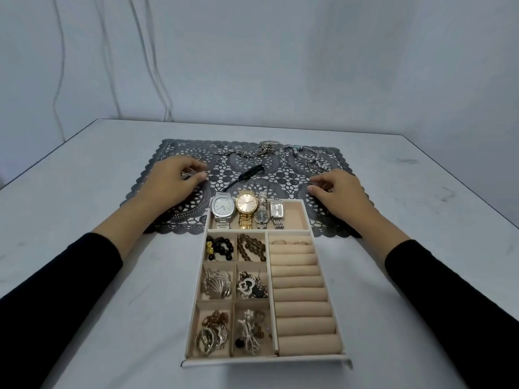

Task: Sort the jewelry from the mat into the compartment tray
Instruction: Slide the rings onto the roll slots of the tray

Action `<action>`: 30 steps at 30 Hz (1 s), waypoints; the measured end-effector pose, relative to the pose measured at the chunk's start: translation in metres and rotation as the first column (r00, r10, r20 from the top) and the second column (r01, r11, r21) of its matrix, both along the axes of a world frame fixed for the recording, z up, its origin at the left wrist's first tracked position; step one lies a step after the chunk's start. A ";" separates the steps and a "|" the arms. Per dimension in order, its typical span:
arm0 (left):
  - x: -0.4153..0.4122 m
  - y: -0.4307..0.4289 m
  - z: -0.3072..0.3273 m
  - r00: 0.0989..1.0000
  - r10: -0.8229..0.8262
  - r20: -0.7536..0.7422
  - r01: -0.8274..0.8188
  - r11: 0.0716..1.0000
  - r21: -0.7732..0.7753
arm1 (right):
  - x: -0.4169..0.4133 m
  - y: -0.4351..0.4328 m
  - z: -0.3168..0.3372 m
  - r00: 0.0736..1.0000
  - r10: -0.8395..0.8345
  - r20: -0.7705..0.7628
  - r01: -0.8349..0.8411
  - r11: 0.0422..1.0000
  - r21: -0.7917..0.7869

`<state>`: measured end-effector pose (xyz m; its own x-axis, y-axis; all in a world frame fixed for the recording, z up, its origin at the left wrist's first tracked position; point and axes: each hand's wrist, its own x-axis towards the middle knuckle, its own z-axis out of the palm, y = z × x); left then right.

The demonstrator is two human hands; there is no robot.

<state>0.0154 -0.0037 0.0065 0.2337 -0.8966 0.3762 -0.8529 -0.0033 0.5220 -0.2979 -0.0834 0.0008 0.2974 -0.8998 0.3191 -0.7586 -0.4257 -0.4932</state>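
Silver chain-and-bead jewelry [266,148] lies on a dark grey lace-pattern mat [280,178], behind a beige compartment tray [266,362].
Left hand [177,178] and right hand [339,189] rest curled on the mat; I cannot tell whether either pinches anything.

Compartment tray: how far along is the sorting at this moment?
Done: the beige compartment tray holds four wristwatches, filled small cells and two rings on its rolls. In hand: left hand and right hand each reach small pieces on the grey lace mat; grip unclear. Remaining: silver chains, pearl bracelets and a black cord.
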 end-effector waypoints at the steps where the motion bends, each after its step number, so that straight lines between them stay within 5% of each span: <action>1: 0.003 -0.003 -0.001 1.000 -0.001 0.010 0.001 1.000 0.003 | 0.001 -0.002 0.000 1.000 -0.001 -0.002 0.001 1.000 0.004; 19: 0.005 -0.071 -0.002 0.986 -0.092 0.137 0.085 0.995 0.058 | 0.005 -0.027 0.003 0.996 0.055 0.069 -0.058 0.997 0.042; 30: 0.007 -0.085 0.009 0.994 -0.080 0.077 0.066 0.984 0.168 | 0.003 -0.033 -0.001 0.990 0.095 0.102 -0.103 0.992 0.069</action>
